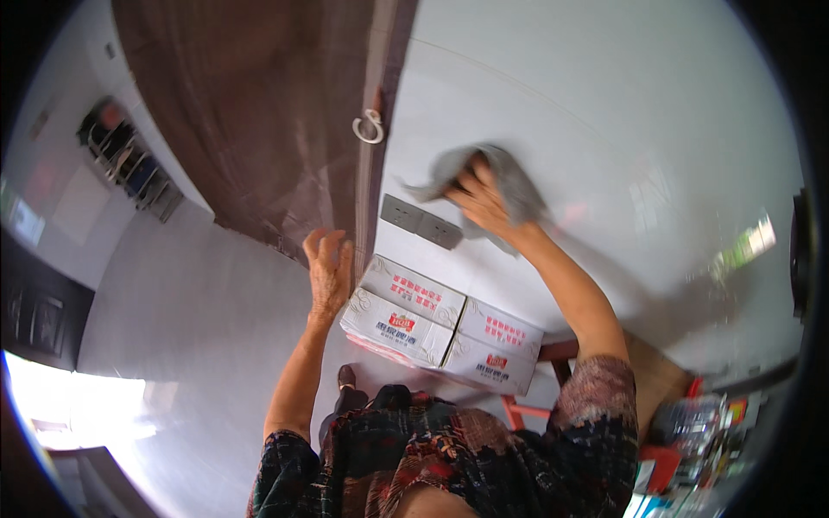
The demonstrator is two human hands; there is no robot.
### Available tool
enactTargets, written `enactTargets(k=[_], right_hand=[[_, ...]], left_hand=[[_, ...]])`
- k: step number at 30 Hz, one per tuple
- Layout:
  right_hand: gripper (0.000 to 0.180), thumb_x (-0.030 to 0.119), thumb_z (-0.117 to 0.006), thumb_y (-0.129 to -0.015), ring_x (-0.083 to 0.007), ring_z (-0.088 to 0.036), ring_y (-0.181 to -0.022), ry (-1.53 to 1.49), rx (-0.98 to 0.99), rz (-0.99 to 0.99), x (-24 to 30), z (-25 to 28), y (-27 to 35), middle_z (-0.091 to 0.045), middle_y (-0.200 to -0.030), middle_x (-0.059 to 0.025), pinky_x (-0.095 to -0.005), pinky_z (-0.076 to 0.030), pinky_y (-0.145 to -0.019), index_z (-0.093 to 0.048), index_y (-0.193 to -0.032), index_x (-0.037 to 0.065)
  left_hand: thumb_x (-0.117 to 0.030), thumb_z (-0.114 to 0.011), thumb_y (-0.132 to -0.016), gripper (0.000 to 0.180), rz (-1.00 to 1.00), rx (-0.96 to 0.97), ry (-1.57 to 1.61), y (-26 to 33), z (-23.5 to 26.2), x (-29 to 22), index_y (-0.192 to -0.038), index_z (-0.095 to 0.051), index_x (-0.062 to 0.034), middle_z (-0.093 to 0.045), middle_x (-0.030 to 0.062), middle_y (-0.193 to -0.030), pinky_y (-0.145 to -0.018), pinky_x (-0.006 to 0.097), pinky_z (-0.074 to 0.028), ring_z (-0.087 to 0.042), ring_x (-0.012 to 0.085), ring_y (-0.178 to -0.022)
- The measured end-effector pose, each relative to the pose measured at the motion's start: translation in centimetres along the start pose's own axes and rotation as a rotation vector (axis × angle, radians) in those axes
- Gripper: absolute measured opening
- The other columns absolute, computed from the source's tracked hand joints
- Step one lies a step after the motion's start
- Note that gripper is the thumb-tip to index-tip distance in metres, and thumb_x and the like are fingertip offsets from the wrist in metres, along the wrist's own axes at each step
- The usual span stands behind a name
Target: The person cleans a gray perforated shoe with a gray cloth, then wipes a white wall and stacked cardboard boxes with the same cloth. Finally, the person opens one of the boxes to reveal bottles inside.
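Observation:
My right hand [485, 205] presses a grey cloth [522, 177] against the glossy white wall [604, 104]. Motion blurs the cloth, and part of it spreads out past the fingers. Just below it on the wall is a pair of grey socket plates [420, 221]. My left hand [328, 274] is raised beside the lower edge of a brown curtain [259, 112], its fingers loosely bent and apart with nothing seen in them. Whether its fingertips touch the curtain cannot be made out.
Printed white cartons [397, 324] stand against the wall below my hands, with a reddish-brown wooden frame [560, 352] at their right. A white hook [369, 127] hangs at the curtain's edge. Plastic bottles [691, 423] crowd the lower right. Grey floor [199, 319] stretches left.

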State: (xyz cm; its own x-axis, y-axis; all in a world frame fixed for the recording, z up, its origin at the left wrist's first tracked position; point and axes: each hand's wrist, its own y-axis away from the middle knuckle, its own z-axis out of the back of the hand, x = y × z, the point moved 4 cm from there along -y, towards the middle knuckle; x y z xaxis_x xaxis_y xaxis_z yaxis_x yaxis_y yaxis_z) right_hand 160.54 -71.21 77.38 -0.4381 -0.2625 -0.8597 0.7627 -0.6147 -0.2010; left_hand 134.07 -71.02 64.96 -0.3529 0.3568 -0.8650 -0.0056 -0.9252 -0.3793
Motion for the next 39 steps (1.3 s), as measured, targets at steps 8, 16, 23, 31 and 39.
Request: enactTargets(k=[8,16,23,31,39], right_hand=[[0.039,0.026,-0.050,-0.084,-0.0257,-0.030,-0.132,0.077,0.008,0.021,3.3,-3.3,-6.0,-0.044,-0.130,-0.0008,-0.0464,-0.025,-0.111,-0.051,-0.123,0.023],[0.031,0.032,-0.060,-0.078,-0.0264,-0.035,-0.125,-0.206,-0.266,-0.642,-3.5,1.1,2.2,-0.046,-0.127,0.0006,-0.0445,-0.030,-0.104,-0.060,-0.109,0.029],[0.043,0.043,-0.074,-0.059,-0.0326,-0.031,-0.126,0.036,-0.325,-0.992,-8.8,3.9,18.0,-0.045,-0.123,-0.0040,-0.0612,-0.011,-0.104,-0.063,-0.097,0.028],[0.036,0.034,-0.069,-0.064,-0.0355,-0.033,-0.117,0.263,-0.279,-1.313,-15.6,8.5,36.3,-0.044,-0.117,-0.0143,-0.0566,-0.020,-0.099,-0.059,-0.089,0.010],[0.051,0.030,-0.054,-0.088,-0.0408,-0.029,-0.125,0.336,-0.370,-1.898,-16.0,6.6,56.2,-0.030,-0.138,-0.0224,-0.0510,-0.025,-0.104,-0.041,-0.127,0.000]], left_hand=[[-0.016,-0.056,-0.091,0.024,-0.035,0.099,0.091,-1.6,-1.4,-1.9,-0.113,-0.056,-0.0077,-0.038,0.0128,-0.124,-0.071,0.032,-0.052,-0.053,0.0241,-0.102],[-0.015,-0.057,-0.090,0.023,-0.312,0.218,0.190,-3.7,-7.4,-10.8,-0.112,-0.057,-0.0093,-0.039,0.0129,-0.128,-0.078,0.035,-0.050,-0.050,0.0255,-0.109],[-0.007,-0.061,-0.086,0.025,-0.707,0.262,0.068,-1.8,-14.0,-21.1,-0.111,-0.057,-0.0070,-0.037,0.0160,-0.131,-0.095,0.043,-0.038,-0.042,0.0318,-0.118],[-0.013,-0.061,-0.087,0.039,-1.057,0.151,0.098,1.3,-21.2,-31.4,-0.124,-0.049,-0.0072,-0.027,0.0190,-0.140,-0.103,0.052,-0.028,-0.023,0.0387,-0.132],[-0.036,-0.053,-0.090,0.059,-1.190,-0.025,-0.116,2.9,-29.1,-35.7,-0.139,-0.034,-0.0090,-0.016,0.0227,-0.147,-0.108,0.055,-0.006,-0.014,0.0424,-0.136]])
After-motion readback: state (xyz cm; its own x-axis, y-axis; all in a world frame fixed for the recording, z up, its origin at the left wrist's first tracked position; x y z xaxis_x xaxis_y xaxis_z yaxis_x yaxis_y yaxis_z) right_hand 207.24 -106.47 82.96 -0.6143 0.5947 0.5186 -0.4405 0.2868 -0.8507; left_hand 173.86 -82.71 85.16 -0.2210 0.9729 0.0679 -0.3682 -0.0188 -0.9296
